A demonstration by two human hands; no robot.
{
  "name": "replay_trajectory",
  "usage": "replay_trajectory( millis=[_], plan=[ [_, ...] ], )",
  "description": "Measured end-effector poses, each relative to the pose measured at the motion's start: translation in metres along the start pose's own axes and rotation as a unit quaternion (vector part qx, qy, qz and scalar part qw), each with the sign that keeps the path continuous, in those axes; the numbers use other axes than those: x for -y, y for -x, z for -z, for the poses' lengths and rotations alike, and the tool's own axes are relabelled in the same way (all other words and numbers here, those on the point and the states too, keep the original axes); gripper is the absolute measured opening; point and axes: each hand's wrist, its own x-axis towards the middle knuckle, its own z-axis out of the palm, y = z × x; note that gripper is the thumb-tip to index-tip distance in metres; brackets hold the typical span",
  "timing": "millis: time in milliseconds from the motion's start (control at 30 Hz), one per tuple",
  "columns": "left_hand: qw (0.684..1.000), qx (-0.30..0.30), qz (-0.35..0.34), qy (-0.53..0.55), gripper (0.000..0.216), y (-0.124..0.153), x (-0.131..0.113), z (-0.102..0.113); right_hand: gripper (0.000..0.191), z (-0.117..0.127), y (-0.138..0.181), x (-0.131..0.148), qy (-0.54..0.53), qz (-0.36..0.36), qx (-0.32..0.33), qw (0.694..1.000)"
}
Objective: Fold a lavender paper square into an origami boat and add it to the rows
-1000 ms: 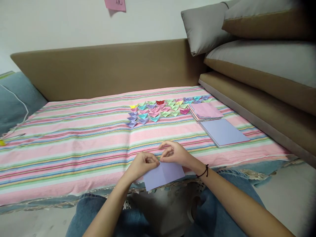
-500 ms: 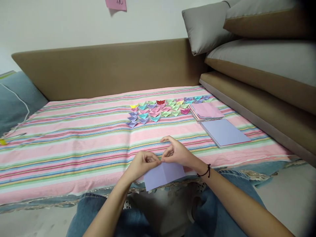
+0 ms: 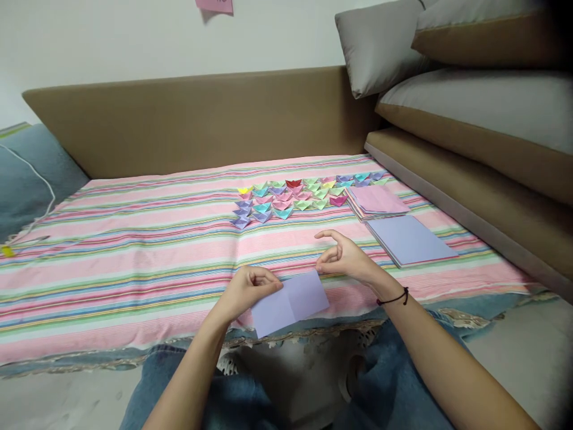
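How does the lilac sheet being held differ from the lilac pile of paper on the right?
The lilac sheet is one leaf with a crease down its middle; the lilac pile is many flat sheets. The sheet is held by the left hand at the near edge of the cloth; the pile lies untouched farther right. Both are lilac.

A home living room: tan sofa (image 3: 197,119), grey cushions (image 3: 380,45), striped cloth (image 3: 134,251).

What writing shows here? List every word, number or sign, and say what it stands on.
Unreadable: dark handwriting on the pink note on the wall, cut off at the picture's top edge.
No writing visible on the lilac sheet in the left hand, the paper stacks or the folded shapes.
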Motion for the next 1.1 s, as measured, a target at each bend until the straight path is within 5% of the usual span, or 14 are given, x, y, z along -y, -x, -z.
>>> replay_trajectory(
  millis=[133, 267, 633, 1100],
  plan=[
    [1.000, -0.002, -0.004, 0.011, 0.029, -0.002, 0.002, -0.002, 0.059, -0.008, 0.000, 0.001, -0.037, 0.009, -0.017, 0.999],
    [1.000, 0.012, -0.002, 0.014, 0.028, -0.004, 0.004, -0.007, 0.066, -0.025, 0.000, -0.004, -0.002, -0.004, 0.046, 0.999],
    [0.999, 0.012, -0.032, 0.003, 0.024, -0.008, 0.006, -0.014, 0.058, -0.044, 0.001, -0.013, 0.079, 0.069, 0.004, 0.994],
    [0.999, -0.033, -0.025, 0.022, 0.018, 0.004, 0.000, 0.019, 0.064, -0.002, 0.003, 0.006, 0.029, 0.039, -0.098, 0.994]
  ],
)
